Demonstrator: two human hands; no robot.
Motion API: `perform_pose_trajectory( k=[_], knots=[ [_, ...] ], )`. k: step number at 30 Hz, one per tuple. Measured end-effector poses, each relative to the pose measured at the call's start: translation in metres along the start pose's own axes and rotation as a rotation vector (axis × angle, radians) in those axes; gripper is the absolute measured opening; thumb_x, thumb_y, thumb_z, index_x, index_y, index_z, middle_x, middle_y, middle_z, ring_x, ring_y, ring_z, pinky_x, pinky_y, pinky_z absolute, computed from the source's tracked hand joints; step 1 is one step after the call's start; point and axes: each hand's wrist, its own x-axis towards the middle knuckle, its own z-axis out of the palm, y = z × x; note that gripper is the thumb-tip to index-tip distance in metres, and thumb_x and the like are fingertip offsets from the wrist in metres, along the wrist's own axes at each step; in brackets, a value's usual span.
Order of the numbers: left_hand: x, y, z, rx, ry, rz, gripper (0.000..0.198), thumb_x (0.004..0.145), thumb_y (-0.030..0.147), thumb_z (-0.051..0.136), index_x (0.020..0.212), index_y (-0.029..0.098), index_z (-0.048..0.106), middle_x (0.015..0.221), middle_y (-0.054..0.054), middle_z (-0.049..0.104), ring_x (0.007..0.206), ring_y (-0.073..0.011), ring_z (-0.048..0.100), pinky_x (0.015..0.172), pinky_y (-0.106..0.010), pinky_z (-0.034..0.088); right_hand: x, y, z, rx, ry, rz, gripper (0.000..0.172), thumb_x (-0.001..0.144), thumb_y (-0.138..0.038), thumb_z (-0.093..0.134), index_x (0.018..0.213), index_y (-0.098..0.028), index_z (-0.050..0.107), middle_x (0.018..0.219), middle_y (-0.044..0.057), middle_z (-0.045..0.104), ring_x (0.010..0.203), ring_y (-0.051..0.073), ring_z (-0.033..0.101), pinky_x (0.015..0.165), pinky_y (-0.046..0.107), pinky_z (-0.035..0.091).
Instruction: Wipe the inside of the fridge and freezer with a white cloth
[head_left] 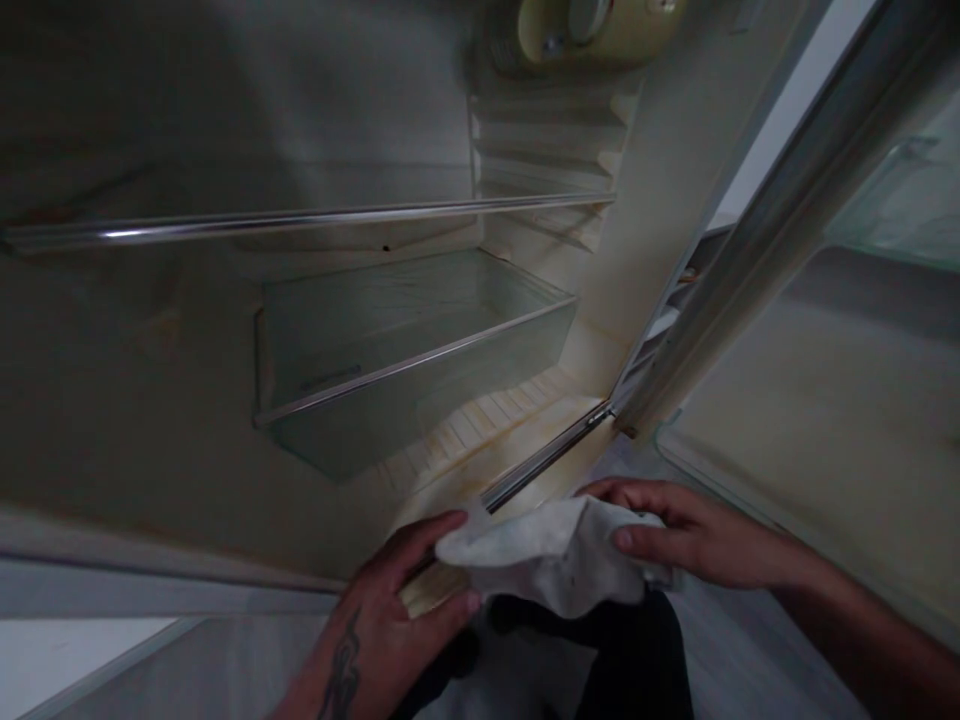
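A white cloth (555, 555) hangs bunched in front of the fridge's lower front edge. My right hand (682, 530) pinches its right end between thumb and fingers. At the cloth's other end is my left hand (401, 595), thumb and fingers spread apart with a gap between them; its fingertips are close to the cloth, and contact is hard to make out. Just behind the cloth runs a dark metal strip (547, 457) along the bottom front of the open fridge. Brownish stains mark the fridge floor (480, 430).
A clear drawer (420, 355) sits tilted inside the fridge, below a glass shelf with a shiny front rail (322, 217). A yellowish lamp housing (585, 35) is on the upper side wall. The open fridge door (847, 400) stands at right. My dark-clothed legs (637, 655) are below.
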Motion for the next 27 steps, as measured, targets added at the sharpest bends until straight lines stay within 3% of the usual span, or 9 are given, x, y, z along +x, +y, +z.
perform_pose_trajectory(
  k=[3, 5, 8, 10, 14, 16, 20, 25, 27],
  knots=[
    [0.003, -0.008, -0.002, 0.313, -0.091, 0.181, 0.021, 0.088, 0.046, 0.070, 0.100, 0.032, 0.080, 0.108, -0.004, 0.080, 0.102, -0.0246, 0.074, 0.092, -0.036, 0.060, -0.006, 0.002, 0.000, 0.331, -0.041, 0.092, 0.037, 0.090, -0.052, 0.076, 0.089, -0.018, 0.062, 0.083, 0.000, 0.061, 0.073, 0.011, 0.058, 0.067, 0.021, 0.048],
    [0.001, -0.005, -0.001, 0.433, -0.049, 0.282, 0.019, 0.091, 0.043, 0.064, 0.091, 0.030, 0.078, 0.109, -0.006, 0.078, 0.104, -0.0256, 0.073, 0.094, -0.039, 0.059, -0.009, 0.004, 0.001, 0.414, -0.006, 0.127, 0.042, 0.083, -0.049, 0.084, 0.085, -0.018, 0.056, 0.072, -0.005, 0.052, 0.061, 0.006, 0.044, 0.055, 0.017, 0.037],
    [-0.003, 0.011, 0.010, 0.434, -0.011, 0.337, 0.052, 0.077, 0.036, 0.079, 0.128, 0.034, 0.072, 0.146, -0.010, 0.065, 0.138, -0.0356, 0.058, 0.121, -0.053, 0.044, -0.006, 0.001, 0.006, 0.459, -0.090, 0.151, 0.042, 0.079, -0.042, 0.089, 0.087, -0.018, 0.056, 0.070, -0.007, 0.049, 0.058, 0.004, 0.039, 0.052, 0.015, 0.032],
    [-0.002, 0.025, 0.026, 0.280, -0.240, 0.260, 0.092, 0.067, 0.037, 0.090, 0.152, 0.037, 0.054, 0.155, -0.010, 0.060, 0.143, -0.0375, 0.053, 0.124, -0.053, 0.040, 0.001, -0.001, 0.009, 0.503, -0.193, 0.156, 0.040, 0.076, -0.037, 0.092, 0.089, -0.017, 0.060, 0.070, -0.007, 0.053, 0.059, 0.004, 0.042, 0.053, 0.014, 0.035],
    [0.014, 0.034, 0.059, -0.098, -0.620, 0.090, 0.030, 0.088, 0.048, 0.072, 0.103, 0.022, 0.075, 0.097, -0.003, 0.076, 0.092, -0.0207, 0.068, 0.087, -0.032, 0.054, 0.018, 0.015, 0.017, 0.786, 0.006, 0.223, 0.047, 0.074, -0.037, 0.093, 0.111, -0.022, 0.069, 0.082, -0.004, 0.069, 0.067, 0.010, 0.062, 0.064, 0.020, 0.052],
    [0.021, 0.026, 0.069, -0.307, -0.597, 0.013, 0.032, 0.091, 0.051, 0.068, 0.090, 0.019, 0.069, 0.083, 0.000, 0.071, 0.079, -0.0153, 0.063, 0.075, -0.027, 0.049, 0.020, 0.036, 0.027, 1.035, 0.174, 0.283, 0.059, 0.082, -0.054, 0.084, 0.130, -0.025, 0.065, 0.097, 0.001, 0.076, 0.082, 0.017, 0.073, 0.079, 0.030, 0.059],
    [0.023, 0.007, 0.071, -0.506, -0.411, -0.101, 0.033, 0.090, 0.051, 0.071, 0.098, 0.020, 0.062, 0.091, -0.002, 0.076, 0.077, -0.0148, 0.067, 0.075, -0.028, 0.052, 0.013, 0.077, 0.066, 1.335, 0.223, 0.415, 0.090, 0.087, -0.081, 0.062, 0.152, -0.020, 0.051, 0.126, 0.013, 0.074, 0.102, 0.026, 0.076, 0.094, 0.042, 0.059],
    [0.012, 0.006, 0.057, -0.390, -0.173, -0.127, 0.077, 0.087, 0.049, 0.075, 0.150, 0.025, 0.037, 0.103, -0.005, 0.083, 0.084, -0.0218, 0.077, 0.081, -0.035, 0.060, 0.007, 0.080, 0.112, 1.117, 0.384, 0.232, 0.121, 0.075, -0.055, 0.090, 0.170, -0.039, 0.016, 0.136, 0.005, 0.071, 0.110, 0.022, 0.074, 0.101, 0.038, 0.056],
    [0.009, 0.008, 0.047, -0.241, -0.072, -0.049, 0.088, 0.087, 0.044, 0.074, 0.161, 0.028, 0.031, 0.115, -0.006, 0.083, 0.101, -0.0249, 0.078, 0.094, -0.038, 0.060, 0.009, 0.071, 0.115, 0.928, 0.354, 0.137, 0.130, 0.065, -0.041, 0.098, 0.169, -0.042, 0.021, 0.139, 0.005, 0.068, 0.118, 0.025, 0.070, 0.107, 0.042, 0.053]
  ],
)
